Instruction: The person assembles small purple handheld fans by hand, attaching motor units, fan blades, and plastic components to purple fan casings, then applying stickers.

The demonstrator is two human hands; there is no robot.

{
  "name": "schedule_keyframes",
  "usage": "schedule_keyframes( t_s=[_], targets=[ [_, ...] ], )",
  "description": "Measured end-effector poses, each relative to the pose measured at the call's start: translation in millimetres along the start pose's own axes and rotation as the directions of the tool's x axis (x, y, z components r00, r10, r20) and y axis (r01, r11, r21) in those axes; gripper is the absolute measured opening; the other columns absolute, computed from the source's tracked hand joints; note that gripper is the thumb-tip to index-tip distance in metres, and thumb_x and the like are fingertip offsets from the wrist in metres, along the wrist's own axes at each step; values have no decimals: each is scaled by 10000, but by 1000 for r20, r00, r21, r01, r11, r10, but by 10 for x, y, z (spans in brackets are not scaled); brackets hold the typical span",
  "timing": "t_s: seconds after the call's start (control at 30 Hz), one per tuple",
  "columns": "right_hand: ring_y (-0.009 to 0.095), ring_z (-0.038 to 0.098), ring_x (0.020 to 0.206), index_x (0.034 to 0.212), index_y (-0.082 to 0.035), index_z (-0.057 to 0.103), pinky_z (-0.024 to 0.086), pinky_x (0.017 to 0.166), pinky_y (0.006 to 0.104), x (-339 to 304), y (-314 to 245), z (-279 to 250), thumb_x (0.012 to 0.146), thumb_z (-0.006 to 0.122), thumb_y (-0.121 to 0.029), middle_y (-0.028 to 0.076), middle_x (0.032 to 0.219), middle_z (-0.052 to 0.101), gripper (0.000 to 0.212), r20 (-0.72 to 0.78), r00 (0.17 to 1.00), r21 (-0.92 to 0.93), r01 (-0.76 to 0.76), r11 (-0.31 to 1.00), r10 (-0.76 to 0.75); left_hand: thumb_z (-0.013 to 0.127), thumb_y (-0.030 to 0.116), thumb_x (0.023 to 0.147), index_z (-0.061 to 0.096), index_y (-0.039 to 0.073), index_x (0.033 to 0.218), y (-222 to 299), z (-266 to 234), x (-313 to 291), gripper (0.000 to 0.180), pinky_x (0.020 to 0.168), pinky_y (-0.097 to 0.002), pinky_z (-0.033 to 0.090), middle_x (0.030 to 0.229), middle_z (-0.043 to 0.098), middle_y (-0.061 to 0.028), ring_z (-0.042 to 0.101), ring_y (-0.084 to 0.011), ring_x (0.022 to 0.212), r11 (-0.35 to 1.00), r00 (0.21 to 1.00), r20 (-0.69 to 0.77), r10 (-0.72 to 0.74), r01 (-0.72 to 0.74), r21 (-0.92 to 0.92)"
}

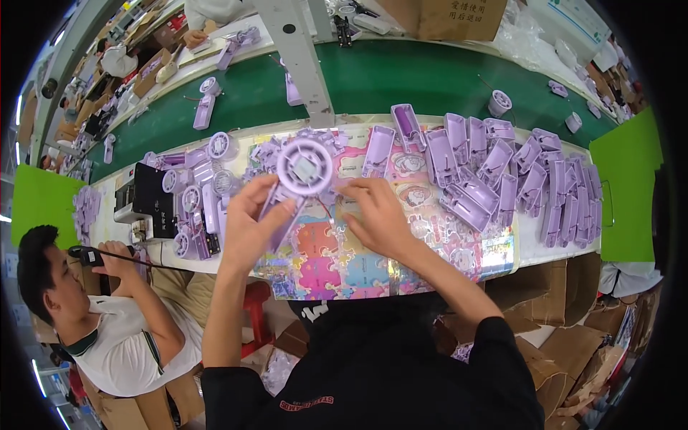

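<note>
1. The fan is held up above the mat, toward its left half, with the round head raised and the handle slanting down toward the mat's near left corner.
2. The left hand has its fingers closed on the fan's handle, just below the head.
3. The right hand reaches over the middle of the mat, its thumb and index finger parted, with nothing seen between them. Whether a fingertip touches the fan's rim cannot be told.
4. A thin red wire hangs from the fan above the mat, near the right fingers and apart from the thumb.
5. The step in hand seems to be fitting or checking the fan around its wire; the fan looks unfinished.
6. Purple shells lie across the mat's right edge and beyond it on the desk; small parts are heaped at the mat's far left.
7. The next move seems to call for a steady left grip over the mat and light right fingers, since the loose wire could snag or get pinched.
</note>
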State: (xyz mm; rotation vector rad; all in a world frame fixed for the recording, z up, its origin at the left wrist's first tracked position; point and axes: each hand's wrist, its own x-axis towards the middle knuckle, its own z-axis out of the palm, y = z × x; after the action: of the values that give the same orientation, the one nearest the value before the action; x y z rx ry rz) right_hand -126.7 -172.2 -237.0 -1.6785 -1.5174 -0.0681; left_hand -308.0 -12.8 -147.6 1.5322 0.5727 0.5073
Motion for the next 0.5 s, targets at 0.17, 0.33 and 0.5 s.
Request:
schedule_keyframes(
  t_s=[0.17,0.33,0.5],
  targets=[
    [365,588,1060,1110,-16,616,518,865,461,369,337,330,776,731,-152,160,1142,589,378,-33,944,21,329,944,-329,713,21,909,587,-52,1271,148,243,394,390,874,-268,528,1134,725,-108,682,-137,996,1000,1000,9,-22,22,-10],
    [380,577,1058,1046,8,608,522,852,472,263,479,273,788,706,-160,207,1117,559,323,155,971,140,159,977,-180,717,42,904,586,-47,1246,87,729,867,378,841,-270,517,1072,732,-107,652,-109,943,994,990,129,56,-68,85],
    [349,595,1073,1145,26,622,518,927,443,214,522,334,809,614,-76,175,1136,584,351,160,973,177,136,975,-165,746,45,874,644,-56,1140,-76,1246,1756,302,787,-275,525,991,742,-111,660,-118,886,983,991,122,57,-77,165]
  ],
)
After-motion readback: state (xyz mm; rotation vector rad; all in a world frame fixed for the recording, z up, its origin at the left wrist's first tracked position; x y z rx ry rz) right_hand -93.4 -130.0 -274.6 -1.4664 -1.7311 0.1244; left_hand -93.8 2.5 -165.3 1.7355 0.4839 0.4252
